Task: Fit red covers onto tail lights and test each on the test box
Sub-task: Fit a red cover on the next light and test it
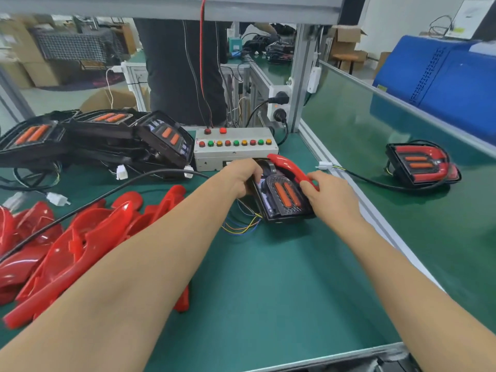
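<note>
Two hands meet on the green counter (268,277): the left hand (240,178) grips a black tail light (284,200), long axis running away from the viewer, while the right hand (328,193) pinches a curved red plastic cover (288,165) over it. The grey button-studded test box (234,151) sits just behind.

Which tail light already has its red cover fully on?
The lone tail light on the belt at far right: a red U-shaped cover rings its two orange bars. The stacked lights at left are bare, and the held light is mid-fit.
</note>
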Motion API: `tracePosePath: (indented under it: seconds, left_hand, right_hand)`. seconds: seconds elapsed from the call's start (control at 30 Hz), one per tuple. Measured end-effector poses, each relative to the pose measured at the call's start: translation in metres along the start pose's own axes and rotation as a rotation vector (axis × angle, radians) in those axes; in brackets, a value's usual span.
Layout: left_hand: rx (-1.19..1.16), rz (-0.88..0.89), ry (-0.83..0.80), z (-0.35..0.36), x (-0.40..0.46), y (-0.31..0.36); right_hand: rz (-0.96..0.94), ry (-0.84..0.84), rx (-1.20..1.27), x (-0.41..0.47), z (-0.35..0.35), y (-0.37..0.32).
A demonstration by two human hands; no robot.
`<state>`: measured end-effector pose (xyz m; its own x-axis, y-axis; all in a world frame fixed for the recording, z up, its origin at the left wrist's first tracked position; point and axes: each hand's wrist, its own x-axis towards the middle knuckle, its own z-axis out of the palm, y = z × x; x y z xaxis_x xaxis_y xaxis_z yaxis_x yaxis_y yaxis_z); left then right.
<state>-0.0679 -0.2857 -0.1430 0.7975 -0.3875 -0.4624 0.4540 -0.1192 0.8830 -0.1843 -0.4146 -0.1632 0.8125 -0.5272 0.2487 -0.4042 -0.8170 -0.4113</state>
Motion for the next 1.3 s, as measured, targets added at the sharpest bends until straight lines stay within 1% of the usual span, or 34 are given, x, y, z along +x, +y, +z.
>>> tracePosePath:
  seconds: [0.07, 0.13, 0.27, 0.37, 0.5, 0.57, 0.63, 0.7, 0.73, 0.83, 0.93, 1.03, 1.1, 1.17, 1.23, 1.3]
  left_hand:
    - [0.018, -0.015, -0.001, -0.003, -0.001, 0.002]
    - [0.015, -0.038, -0.023, -0.005, -0.004, 0.003]
    - [-0.099, -0.052, -0.044, -0.013, -0.006, 0.003]
    - [-0.181, -0.045, -0.002, -0.019, 0.001, 0.003]
    - [-0.183, -0.004, 0.087, -0.023, 0.001, 0.006]
    - [-0.21, -0.003, 0.055, -0.024, 0.003, 0.007]
    - [-0.245, -0.016, -0.043, -0.024, 0.0, 0.009]
    - [-0.208, -0.007, -0.094, -0.024, -0.002, 0.01]
    - [-0.174, 0.008, -0.09, -0.024, -0.001, 0.011]
    - [-0.051, 0.058, -0.021, -0.025, 0.003, 0.01]
    - [0.0, 0.053, 0.0, -0.029, 0.004, 0.01]
    - [0.013, 0.04, -0.035, -0.031, 0.002, 0.012]
    - [0.003, 0.057, -0.055, -0.034, 0.001, 0.015]
    - [0.0, 0.061, -0.06, -0.036, 0.0, 0.017]
    - [0.004, 0.055, -0.075, -0.036, -0.002, 0.018]
    - [0.001, 0.054, -0.086, -0.036, -0.004, 0.019]
  right_hand:
    - [-0.01, 0.037, 0.032, 0.0, 0.0, -0.001]
    - [-0.018, 0.035, 0.051, -0.002, 0.002, -0.003]
    - [-0.031, 0.048, 0.082, -0.011, 0.002, -0.003]
    - [-0.105, 0.061, 0.131, -0.019, -0.002, -0.001]
    - [-0.236, 0.038, 0.175, -0.03, -0.008, 0.0]
    - [-0.262, 0.029, 0.213, -0.032, -0.01, 0.0]
    - [-0.272, 0.011, 0.255, -0.033, -0.01, 0.001]
    - [-0.278, -0.013, 0.289, -0.035, -0.01, 0.002]
    - [-0.281, -0.021, 0.302, -0.036, -0.01, 0.002]
    - [-0.298, -0.04, 0.348, -0.039, -0.008, 0.0]
    - [-0.312, -0.073, 0.393, -0.048, -0.005, -0.003]
    - [-0.325, -0.015, 0.327, -0.059, -0.002, -0.004]
    - [-0.277, -0.01, 0.267, -0.061, 0.0, -0.003]
    - [-0.174, -0.045, 0.331, -0.059, 0.0, -0.004]
    - [-0.023, -0.128, 0.486, -0.054, 0.0, -0.007]
    - [0.154, -0.344, 0.793, -0.046, -0.003, -0.012]
